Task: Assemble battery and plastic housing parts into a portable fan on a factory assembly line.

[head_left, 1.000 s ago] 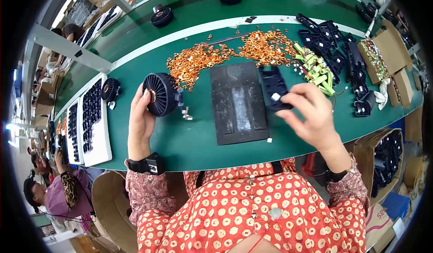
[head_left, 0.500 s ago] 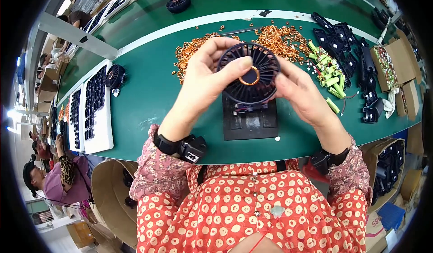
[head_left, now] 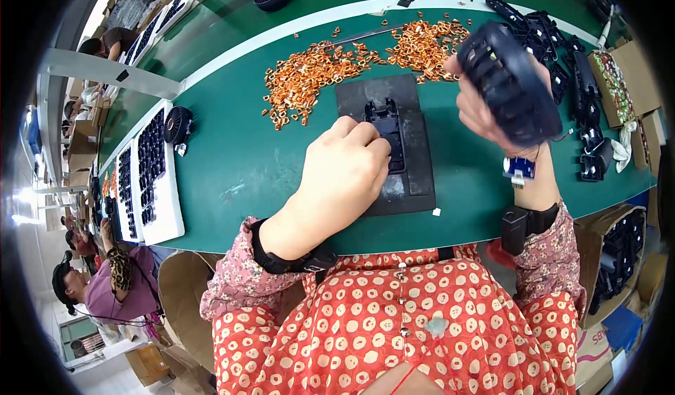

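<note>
My right hand [head_left: 481, 113] is raised at the right, gripping a round dark fan head [head_left: 508, 78] that is tilted and smeared by motion. A small blue circuit board [head_left: 520, 168] with a white connector hangs below it, near my wrist. My left hand [head_left: 348, 170] is closed, its curled fingers on a long black plastic housing [head_left: 388, 131]. That housing lies on a dark rectangular mat [head_left: 415, 191] in front of me. My left fingertips are partly hidden by the back of the hand.
Loose copper-coloured rings [head_left: 302, 82] lie in piles beyond the mat. Black plastic parts [head_left: 580, 78] and an open carton [head_left: 629, 78] are at the right. White trays of dark parts [head_left: 165, 215] stand at the left, beside another fan head [head_left: 178, 125]. A person [head_left: 123, 279] sits farther left.
The fan head, earlier held by both hands over the mat, has moved right in my right hand. My left hand has let it go and come down onto the black housing.
</note>
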A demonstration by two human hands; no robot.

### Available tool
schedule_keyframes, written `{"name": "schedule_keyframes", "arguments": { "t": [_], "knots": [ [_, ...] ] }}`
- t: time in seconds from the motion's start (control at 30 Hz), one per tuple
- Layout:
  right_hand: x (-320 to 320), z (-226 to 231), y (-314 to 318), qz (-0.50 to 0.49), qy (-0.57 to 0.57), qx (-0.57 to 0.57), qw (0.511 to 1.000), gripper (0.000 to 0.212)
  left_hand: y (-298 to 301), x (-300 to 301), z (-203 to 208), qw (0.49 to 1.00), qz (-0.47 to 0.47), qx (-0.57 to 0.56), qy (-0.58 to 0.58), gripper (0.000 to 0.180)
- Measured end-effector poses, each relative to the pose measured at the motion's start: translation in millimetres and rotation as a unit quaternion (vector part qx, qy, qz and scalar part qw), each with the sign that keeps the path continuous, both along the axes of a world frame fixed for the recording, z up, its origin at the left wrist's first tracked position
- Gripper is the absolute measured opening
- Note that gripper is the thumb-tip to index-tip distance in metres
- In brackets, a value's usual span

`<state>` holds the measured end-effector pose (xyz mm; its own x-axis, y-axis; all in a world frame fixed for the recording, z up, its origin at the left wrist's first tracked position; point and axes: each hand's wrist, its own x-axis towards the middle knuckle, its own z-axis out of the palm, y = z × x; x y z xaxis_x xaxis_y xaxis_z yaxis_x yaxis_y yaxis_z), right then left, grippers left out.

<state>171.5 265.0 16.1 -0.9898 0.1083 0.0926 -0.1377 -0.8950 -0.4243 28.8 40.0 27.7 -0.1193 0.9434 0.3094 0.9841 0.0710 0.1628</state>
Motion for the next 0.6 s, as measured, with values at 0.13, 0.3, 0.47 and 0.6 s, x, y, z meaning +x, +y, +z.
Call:
{"name": "schedule_keyframes", "arguments": {
  "t": [0.13,0.3,0.47,0.6],
  "knots": [
    [20.0,25.0,-21.3,0.114,-0.084,0.395,0.908,0.104,4.1,0.2,3.5,0.998,0.005,-0.056,0.04,0.007],
    [13.7,2.1,-17.1,0.209,0.007,0.627,0.75,0.078,13.3,-3.2,16.6,0.989,-0.034,-0.121,0.083,0.005],
    [12.5,-0.7,-25.4,0.194,-0.026,0.659,0.726,0.077,19.3,-5.4,21.8,0.965,-0.136,-0.166,0.152,0.006],
    [12.9,6.4,-26.4,0.198,-0.037,0.688,0.697,0.076,20.6,-2.3,22.2,0.957,-0.163,-0.163,0.178,0.006]
  ]
}}
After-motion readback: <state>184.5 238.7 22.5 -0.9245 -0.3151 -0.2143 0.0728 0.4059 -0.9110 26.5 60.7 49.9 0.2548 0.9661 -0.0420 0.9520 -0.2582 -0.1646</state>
